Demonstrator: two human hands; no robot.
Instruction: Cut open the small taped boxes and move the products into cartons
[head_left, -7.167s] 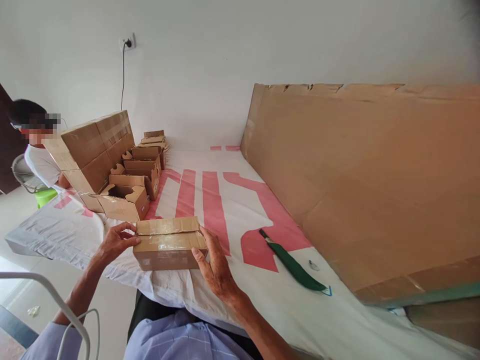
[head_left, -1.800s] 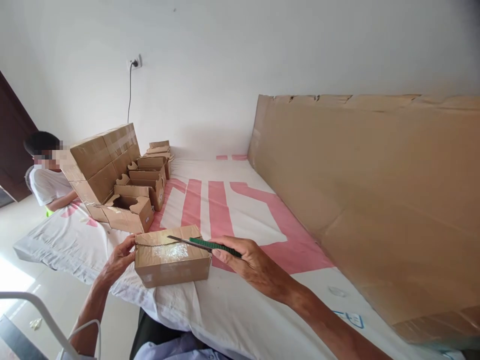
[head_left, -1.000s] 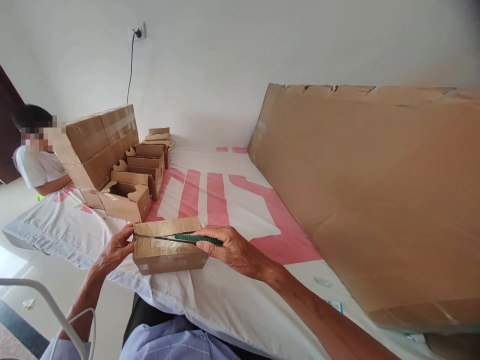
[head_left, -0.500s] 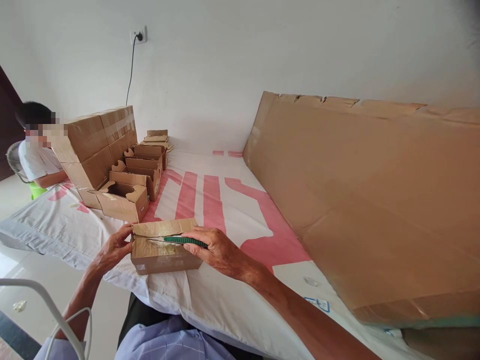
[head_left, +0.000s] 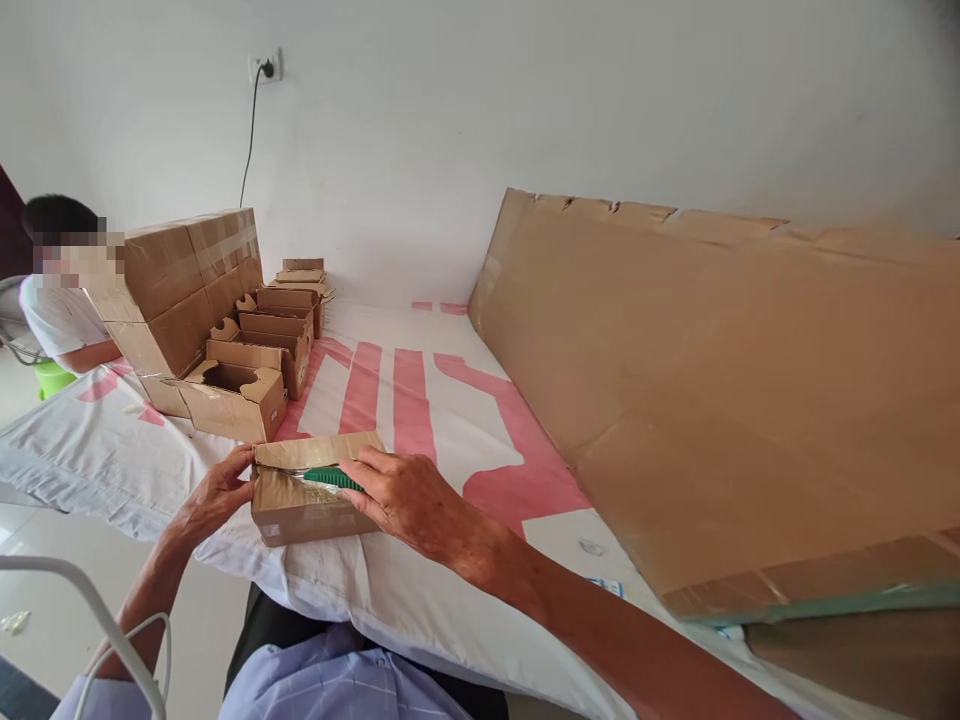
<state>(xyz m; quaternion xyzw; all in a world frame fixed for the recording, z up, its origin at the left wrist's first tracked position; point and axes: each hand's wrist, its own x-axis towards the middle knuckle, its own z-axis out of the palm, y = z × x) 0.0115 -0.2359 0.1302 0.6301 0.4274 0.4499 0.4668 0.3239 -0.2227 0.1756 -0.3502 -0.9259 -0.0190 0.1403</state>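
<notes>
A small cardboard box lies near the table's front edge, with clear tape along the seam of its top flaps. My left hand grips the box's left end, thumb on the near side and fingers at the far corner. In my right hand is a green-handled utility knife, its front end at the seam. The flaps are slightly parted towards the left. The blade's tip is hidden at the seam.
Several opened cardboard boxes line the left side beside a wall of stacked boxes. A large cardboard sheet leans on the right. The table bears a white and red cloth. Another person sits at far left.
My right hand has pushed the knife left along the seam, and the handle now sits closer to the box's left end. The whole view has shifted slightly.
</notes>
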